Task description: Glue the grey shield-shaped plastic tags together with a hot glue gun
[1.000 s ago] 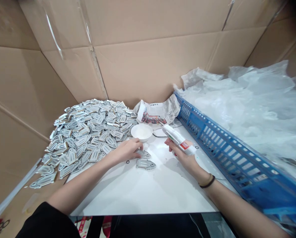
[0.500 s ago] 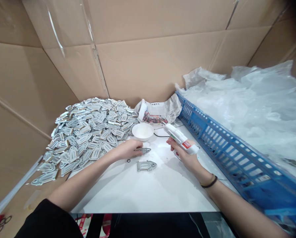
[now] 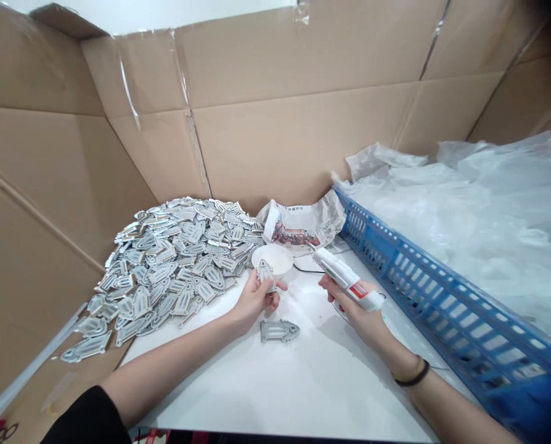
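Pinching a flat, pointed, slotted grey plate (image 3: 265, 272) tip-up in the left hand (image 3: 257, 297), on the near side of the round white bowl (image 3: 279, 259); clasping a white plastic glue gun (image 3: 342, 273) in the right hand (image 3: 359, 311). Seemingly at the positioning step; calls next for steady pinching.

Bright, even light falls on my white surface (image 3: 266, 394) — a soft shadow lies beside my right hand (image 3: 356, 314), tape (image 3: 129, 92) glares beyond the far edge, and past the right edge the blue basket (image 3: 446, 296) blurs at its near end.
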Action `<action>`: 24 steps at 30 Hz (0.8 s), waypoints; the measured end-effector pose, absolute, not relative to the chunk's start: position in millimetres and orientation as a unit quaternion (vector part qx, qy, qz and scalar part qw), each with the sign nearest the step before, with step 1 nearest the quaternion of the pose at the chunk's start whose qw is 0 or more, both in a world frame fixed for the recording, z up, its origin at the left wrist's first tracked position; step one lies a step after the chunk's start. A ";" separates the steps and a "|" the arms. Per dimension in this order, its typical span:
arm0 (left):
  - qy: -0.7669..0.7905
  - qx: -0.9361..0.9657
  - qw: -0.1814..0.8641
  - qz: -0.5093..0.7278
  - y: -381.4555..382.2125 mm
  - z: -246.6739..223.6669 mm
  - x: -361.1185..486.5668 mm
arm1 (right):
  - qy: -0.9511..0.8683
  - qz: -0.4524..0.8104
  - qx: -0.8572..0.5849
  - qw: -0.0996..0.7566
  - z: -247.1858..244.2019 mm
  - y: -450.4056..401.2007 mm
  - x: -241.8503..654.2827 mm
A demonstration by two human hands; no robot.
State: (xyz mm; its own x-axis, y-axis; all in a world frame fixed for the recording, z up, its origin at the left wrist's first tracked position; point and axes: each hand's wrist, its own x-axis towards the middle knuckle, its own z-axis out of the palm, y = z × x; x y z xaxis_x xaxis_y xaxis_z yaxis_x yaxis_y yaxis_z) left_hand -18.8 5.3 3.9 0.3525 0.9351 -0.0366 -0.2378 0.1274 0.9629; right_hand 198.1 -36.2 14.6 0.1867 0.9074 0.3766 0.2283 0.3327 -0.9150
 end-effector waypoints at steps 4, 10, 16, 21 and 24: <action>0.362 0.486 0.654 0.453 5.7 0.0 -18.2 | -0.575 0.280 -0.495 0.588 14.9 -36.6 198.8; 0.379 0.476 0.661 0.439 6.4 -1.4 -17.6 | -0.576 0.281 -0.506 0.577 15.2 -37.8 198.6; 0.386 0.458 0.678 0.426 5.7 -0.9 -16.6 | -0.585 0.288 -0.504 0.566 11.0 -36.8 200.9; 0.358 0.463 0.681 0.440 6.4 -5.8 -17.0 | -0.576 0.282 -0.515 0.569 12.5 -37.2 200.5; 0.336 0.479 0.678 0.445 6.4 -7.6 -17.3 | -0.575 0.283 -0.513 0.571 13.2 -36.9 200.1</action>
